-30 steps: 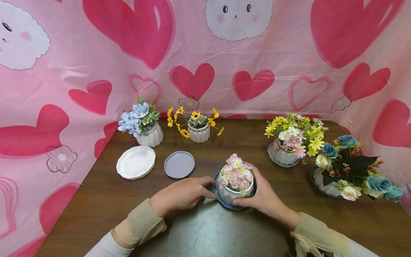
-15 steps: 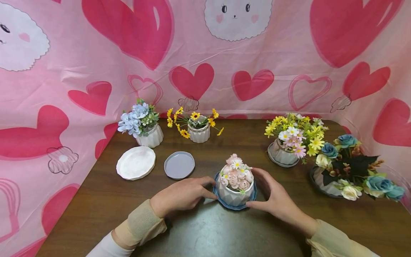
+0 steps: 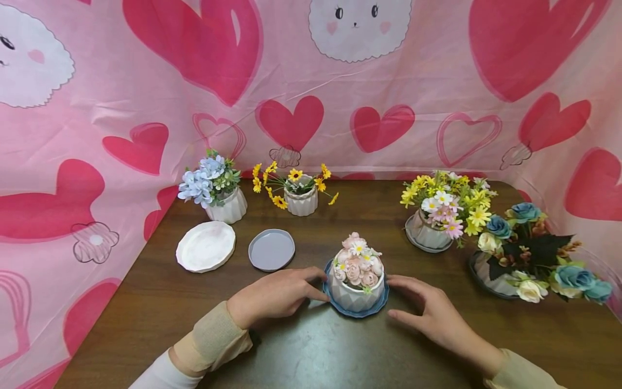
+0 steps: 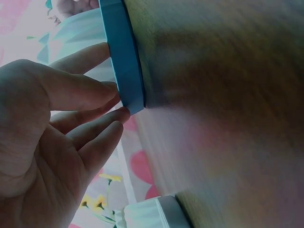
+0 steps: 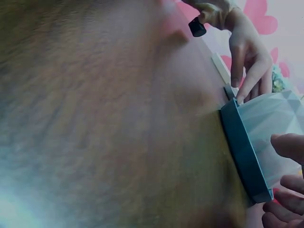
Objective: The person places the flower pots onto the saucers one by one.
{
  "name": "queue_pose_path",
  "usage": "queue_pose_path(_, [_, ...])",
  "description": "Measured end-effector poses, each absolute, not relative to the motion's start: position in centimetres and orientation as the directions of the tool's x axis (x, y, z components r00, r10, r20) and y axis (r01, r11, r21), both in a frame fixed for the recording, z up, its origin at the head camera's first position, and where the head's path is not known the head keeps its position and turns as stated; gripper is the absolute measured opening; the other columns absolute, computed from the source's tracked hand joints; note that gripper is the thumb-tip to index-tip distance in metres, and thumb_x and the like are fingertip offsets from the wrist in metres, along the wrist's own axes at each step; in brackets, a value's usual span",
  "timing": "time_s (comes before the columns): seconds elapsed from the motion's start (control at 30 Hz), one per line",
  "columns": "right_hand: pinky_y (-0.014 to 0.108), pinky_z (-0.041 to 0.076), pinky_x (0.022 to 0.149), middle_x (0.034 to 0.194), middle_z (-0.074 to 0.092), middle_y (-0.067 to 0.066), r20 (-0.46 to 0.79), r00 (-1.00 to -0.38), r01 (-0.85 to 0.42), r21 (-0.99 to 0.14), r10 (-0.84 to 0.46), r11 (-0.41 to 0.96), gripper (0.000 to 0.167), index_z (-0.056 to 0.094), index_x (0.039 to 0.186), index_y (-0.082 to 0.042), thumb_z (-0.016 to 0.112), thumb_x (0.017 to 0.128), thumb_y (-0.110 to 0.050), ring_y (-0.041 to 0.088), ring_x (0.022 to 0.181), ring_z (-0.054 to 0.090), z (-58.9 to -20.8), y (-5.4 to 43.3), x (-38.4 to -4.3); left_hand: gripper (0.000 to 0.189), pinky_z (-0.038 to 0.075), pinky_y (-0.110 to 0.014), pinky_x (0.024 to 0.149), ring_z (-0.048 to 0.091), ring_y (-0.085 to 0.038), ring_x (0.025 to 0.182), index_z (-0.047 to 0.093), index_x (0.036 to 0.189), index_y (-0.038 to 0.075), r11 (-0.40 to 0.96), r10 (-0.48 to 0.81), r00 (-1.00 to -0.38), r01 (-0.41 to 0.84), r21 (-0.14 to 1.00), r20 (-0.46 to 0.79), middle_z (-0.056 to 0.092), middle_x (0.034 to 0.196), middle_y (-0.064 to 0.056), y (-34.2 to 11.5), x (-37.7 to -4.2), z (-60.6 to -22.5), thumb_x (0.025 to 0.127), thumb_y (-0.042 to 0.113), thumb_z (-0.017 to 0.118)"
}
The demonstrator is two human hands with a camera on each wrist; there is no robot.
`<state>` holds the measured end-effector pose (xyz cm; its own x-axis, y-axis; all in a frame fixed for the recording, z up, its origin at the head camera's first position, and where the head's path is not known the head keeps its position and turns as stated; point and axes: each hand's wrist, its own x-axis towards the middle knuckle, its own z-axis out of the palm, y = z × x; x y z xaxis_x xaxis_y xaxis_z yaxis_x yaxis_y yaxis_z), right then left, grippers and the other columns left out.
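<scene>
Touching the rim of a blue saucer (image 3: 357,315) in the head view, the left hand (image 3: 278,293) keeps thumb and forefinger parted; the right hand (image 3: 431,309) is just beside the opposite edge, fingers loosely parted and holding nothing. Between them, a faceted white pot (image 3: 357,299) of pink flowers (image 3: 356,268) stands upright on the saucer. The left wrist view shows fingertips against the saucer's side. In the right wrist view, whether the right fingers touch the saucer is unclear
</scene>
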<state>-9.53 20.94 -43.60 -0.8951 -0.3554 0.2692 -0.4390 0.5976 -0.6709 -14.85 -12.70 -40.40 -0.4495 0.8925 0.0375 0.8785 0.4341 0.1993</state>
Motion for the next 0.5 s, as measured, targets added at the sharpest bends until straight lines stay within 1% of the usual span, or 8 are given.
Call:
queue_pose_path(0.1, [0.004,0.036,0.099,0.126,0.068,-0.004,0.313,-0.873,-0.487,-0.581,-0.372,0.652,0.047,0.065,0.126,-0.028,0.081,0.082,-0.025,0.011,0.118,0.063,-43.6,20.9,-9.1,0.043,0.05,-0.028,0.102,0.06,-0.014,0.122,0.071,0.122,0.03,0.443,0.889,-0.458,0.872,0.206,0.026,0.055,0.139,-0.001,-12.7,-14.9,-40.3,0.094,0.001,0.056])
queue_pose_path(0.17, [0.007,0.04,0.098,0.127,0.068,-0.005,0.332,-0.86,-0.509,-0.54,-0.387,0.67,0.047,0.065,0.127,-0.028,0.08,0.083,-0.024,0.015,0.117,0.064,-43.6,20.9,-8.8,0.043,0.05,-0.028,0.102,0.06,-0.014,0.123,0.071,0.122,0.03,0.446,0.888,-0.46,0.871,0.207,0.022,0.055,0.139,-0.001,-12.7,-14.9,-40.3,0.094,0.001,0.055])
queue_pose_path(0.3, [0.023,0.051,0.094,0.127,0.067,-0.005,0.356,-0.835,-0.548,-0.475,-0.419,0.689,0.044,0.067,0.126,-0.028,0.079,0.083,-0.023,0.016,0.115,0.065,-43.5,20.8,-8.5,0.044,0.049,-0.028,0.103,0.059,-0.014,0.123,0.07,0.123,0.03,0.445,0.888,-0.458,0.873,0.202,0.023,0.055,0.139,-0.001,-12.7,-14.9,-40.3,0.094,0.001,0.055])
queue_pose_path(0.4, [0.033,0.056,0.088,0.126,0.066,-0.007,0.368,-0.811,-0.582,-0.43,-0.454,0.691,0.041,0.069,0.122,-0.027,0.08,0.083,-0.022,0.015,0.112,0.066,-43.5,20.8,-8.4,0.044,0.049,-0.028,0.102,0.059,-0.014,0.122,0.07,0.123,0.031,0.443,0.889,-0.456,0.875,0.195,0.027,0.055,0.139,-0.001,-12.7,-14.8,-40.4,0.094,0.001,0.055])
queue_pose_path(0.47, [0.035,0.057,0.086,0.126,0.066,-0.008,0.373,-0.793,-0.607,-0.407,-0.482,0.683,0.038,0.071,0.119,-0.025,0.08,0.082,-0.021,0.014,0.111,0.066,-43.5,20.8,-8.4,0.044,0.05,-0.028,0.101,0.06,-0.013,0.122,0.07,0.122,0.031,0.442,0.89,-0.455,0.876,0.192,0.03,0.055,0.138,-0.001,-12.7,-14.8,-40.4,0.094,0.001,0.055])
queue_pose_path(0.5, [0.034,0.057,0.086,0.126,0.066,-0.009,0.374,-0.784,-0.618,-0.398,-0.495,0.678,0.037,0.072,0.118,-0.025,0.08,0.082,-0.021,0.013,0.111,0.066,-43.5,20.8,-8.4,0.044,0.05,-0.028,0.101,0.06,-0.013,0.122,0.071,0.122,0.031,0.441,0.89,-0.455,0.877,0.191,0.033,0.055,0.138,-0.001,-12.7,-14.8,-40.4,0.093,0.001,0.055])
